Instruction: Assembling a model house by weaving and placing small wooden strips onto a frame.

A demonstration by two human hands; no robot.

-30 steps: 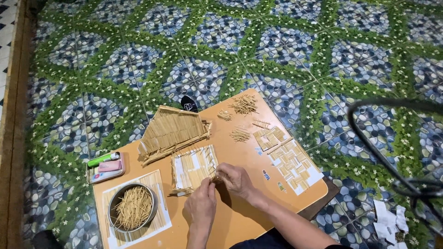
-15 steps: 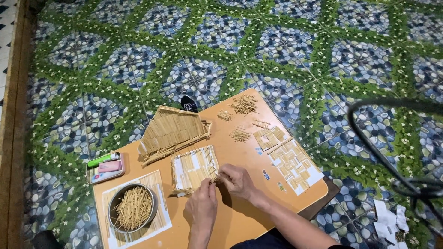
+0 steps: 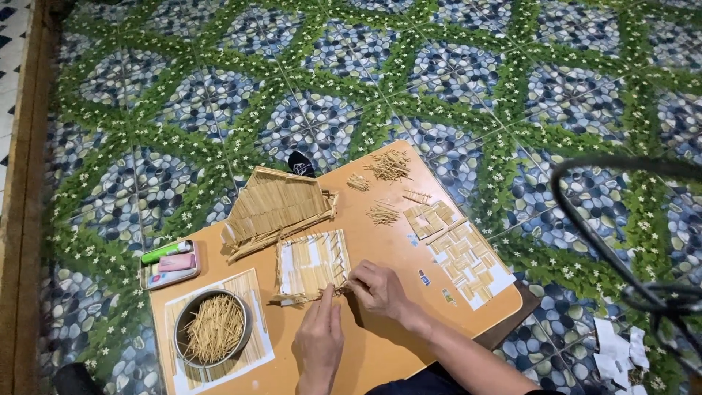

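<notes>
A flat stick panel [image 3: 312,265] lies on white paper near the middle of the board [image 3: 387,336], just in front of both hands. The right hand [image 3: 378,287] is at the panel's lower right corner, fingertips pinched shut on a thin stick [image 3: 338,290] at that edge. The left hand [image 3: 319,341] lies just below the panel with its fingers straight and together, tips touching the lower edge; it grips nothing.

Just behind the panel, touching or nearly so, stands a stick roof [image 3: 274,211], tilted, its eave toward the panel. A small black object [image 3: 300,164] shows beyond the roof at the board's far edge. To the left of the hands a metal bowl [image 3: 212,329] full of loose sticks sits on a sheet with another stick mat under it. Behind the bowl, a small tray [image 3: 170,265] holds a green tube and a pink item.

To the right of the panel are small stick bundles [image 3: 389,164] near the far corner, a smaller square lattice [image 3: 431,218], and a paper sheet with short stick pieces [image 3: 472,263]. Nothing lies between the hands and the panel. A dark cable [image 3: 585,241] loops across the right side of the view, above the patterned floor [image 3: 439,66]; white paper scraps [image 3: 618,351] lie on the floor at lower right.
</notes>
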